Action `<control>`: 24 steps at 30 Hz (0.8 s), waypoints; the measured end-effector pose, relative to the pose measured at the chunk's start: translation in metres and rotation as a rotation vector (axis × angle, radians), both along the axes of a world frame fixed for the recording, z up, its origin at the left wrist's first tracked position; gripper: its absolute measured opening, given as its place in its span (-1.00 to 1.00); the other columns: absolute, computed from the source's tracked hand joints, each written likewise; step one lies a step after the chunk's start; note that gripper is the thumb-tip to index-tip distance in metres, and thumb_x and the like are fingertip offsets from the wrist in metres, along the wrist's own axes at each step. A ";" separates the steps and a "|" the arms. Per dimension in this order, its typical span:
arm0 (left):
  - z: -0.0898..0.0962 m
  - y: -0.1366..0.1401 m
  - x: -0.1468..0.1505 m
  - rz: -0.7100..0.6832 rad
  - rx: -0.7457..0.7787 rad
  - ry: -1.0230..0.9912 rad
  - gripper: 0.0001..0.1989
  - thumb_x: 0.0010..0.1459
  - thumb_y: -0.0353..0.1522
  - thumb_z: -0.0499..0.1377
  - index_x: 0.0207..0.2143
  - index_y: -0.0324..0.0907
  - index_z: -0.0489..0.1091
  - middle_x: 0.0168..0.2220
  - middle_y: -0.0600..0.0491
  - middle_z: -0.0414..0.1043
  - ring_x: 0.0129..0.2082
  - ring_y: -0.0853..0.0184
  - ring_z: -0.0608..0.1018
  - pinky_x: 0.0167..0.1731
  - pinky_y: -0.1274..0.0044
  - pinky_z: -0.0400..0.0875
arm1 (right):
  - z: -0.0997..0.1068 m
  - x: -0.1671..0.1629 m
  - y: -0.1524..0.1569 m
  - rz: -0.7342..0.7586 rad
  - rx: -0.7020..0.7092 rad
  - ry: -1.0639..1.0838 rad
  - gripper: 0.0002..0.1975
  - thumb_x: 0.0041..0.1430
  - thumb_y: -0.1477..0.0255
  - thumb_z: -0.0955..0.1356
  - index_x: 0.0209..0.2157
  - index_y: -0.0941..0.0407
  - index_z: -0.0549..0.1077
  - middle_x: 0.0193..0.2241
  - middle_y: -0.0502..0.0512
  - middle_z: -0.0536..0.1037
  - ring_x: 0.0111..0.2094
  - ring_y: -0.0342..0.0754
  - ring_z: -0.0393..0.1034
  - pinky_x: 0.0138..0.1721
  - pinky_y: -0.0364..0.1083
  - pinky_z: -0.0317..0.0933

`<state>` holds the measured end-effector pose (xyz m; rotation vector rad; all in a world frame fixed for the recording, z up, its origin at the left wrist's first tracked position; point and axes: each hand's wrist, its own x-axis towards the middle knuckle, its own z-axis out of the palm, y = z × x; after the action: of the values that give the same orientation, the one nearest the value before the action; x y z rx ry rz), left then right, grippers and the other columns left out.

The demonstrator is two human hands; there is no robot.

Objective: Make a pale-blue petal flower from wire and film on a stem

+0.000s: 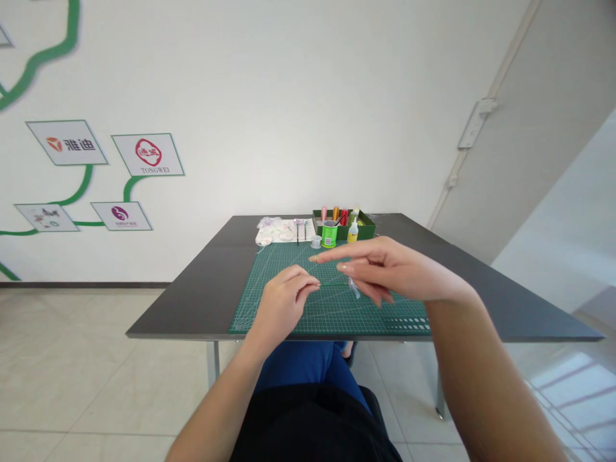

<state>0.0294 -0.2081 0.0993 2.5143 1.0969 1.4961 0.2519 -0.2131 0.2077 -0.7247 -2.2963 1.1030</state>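
Evidently the bench (206, 282) was a dark, smooth slab, with a gridded green cutting mat (337, 317) laid on its middle. Beyond the mat rose a plain white wall (289, 96), bearing green-framed logo panels (148, 154) to the mat's left and a power strip (474, 125) up to its right; pale tiled floor (96, 359) showed below and to the left of the mat. At the mat's far edge stood a bright green can (330, 235), a small bottle (353, 231) and a dark green box (368, 230), with a white cloth (274, 231) at its far left corner.

Over the middle of the mat was a thin stem (333, 285), its long axis running nearly level from left to right, roughly parallel to the mat's near edge. Its pale, translucent tip (354, 288) pointed to the mat's right side. Of the two hands, the left hand (286, 292) pinched the stem's other end between its fingertips, above the mat; the right hand (394, 266), over the mat's right half, had its fingers loosely outstretched near the tip, whether touching it I could not tell
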 end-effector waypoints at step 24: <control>0.006 -0.008 -0.007 -0.055 0.014 -0.021 -0.86 0.33 -0.38 0.19 -0.28 -0.14 0.56 -0.32 0.01 0.55 -0.34 0.35 0.57 -0.27 0.52 0.48 | -0.101 -0.003 0.086 0.007 -0.350 0.035 -0.43 0.27 0.19 0.38 0.19 0.24 0.44 -0.75 -0.22 0.20 -0.70 -0.25 -0.04 -0.63 -0.20 -0.16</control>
<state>0.0224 -0.2163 0.1050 2.5100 1.0093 1.5189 0.2491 -0.1273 0.1066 -0.8176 -2.1007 1.5298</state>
